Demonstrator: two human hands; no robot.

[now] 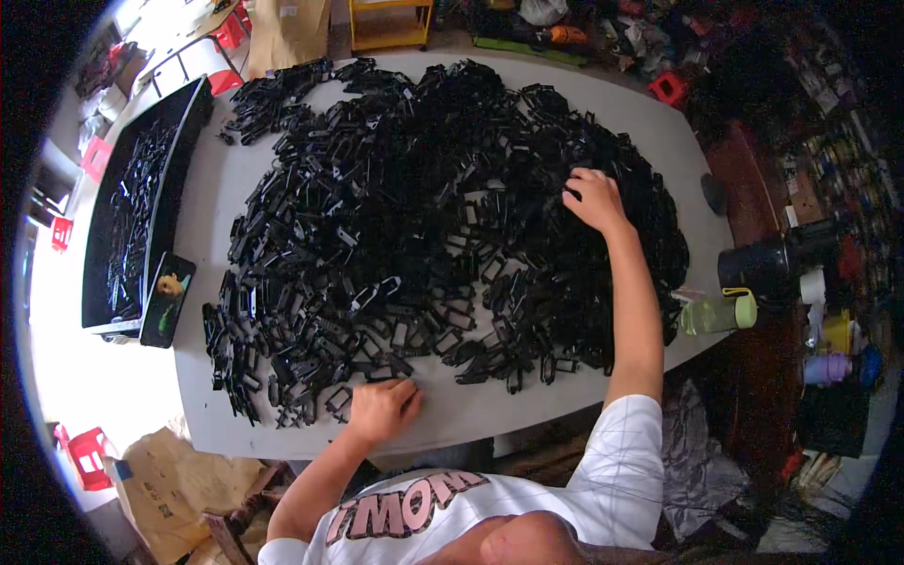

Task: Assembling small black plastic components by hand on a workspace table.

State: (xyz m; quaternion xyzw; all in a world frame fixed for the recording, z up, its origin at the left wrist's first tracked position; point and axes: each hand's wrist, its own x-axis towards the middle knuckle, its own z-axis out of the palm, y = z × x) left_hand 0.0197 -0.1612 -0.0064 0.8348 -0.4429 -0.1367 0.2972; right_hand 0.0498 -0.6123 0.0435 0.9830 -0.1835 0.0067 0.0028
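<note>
A wide pile of small black plastic frames (395, 226) covers much of the pale table (443, 414). My right arm reaches across the pile's right side. There my right hand (595, 200) is on the black parts with its fingers curled down; whatever is in its grip is hidden. By the table's front edge, my left hand (382, 411) rests at the near rim of the pile. Its fingers are bent inward, and I cannot see what they hold, if anything. Several loose black frames lie just beyond this hand.
A long black tray (193, 122) of black parts stands at the left, with a phone (168, 299) leaning on its near end. On the right edge lies a green-capped bottle (711, 314). Past the far edge are a yellow cart (391, 38) and a red stool (668, 88).
</note>
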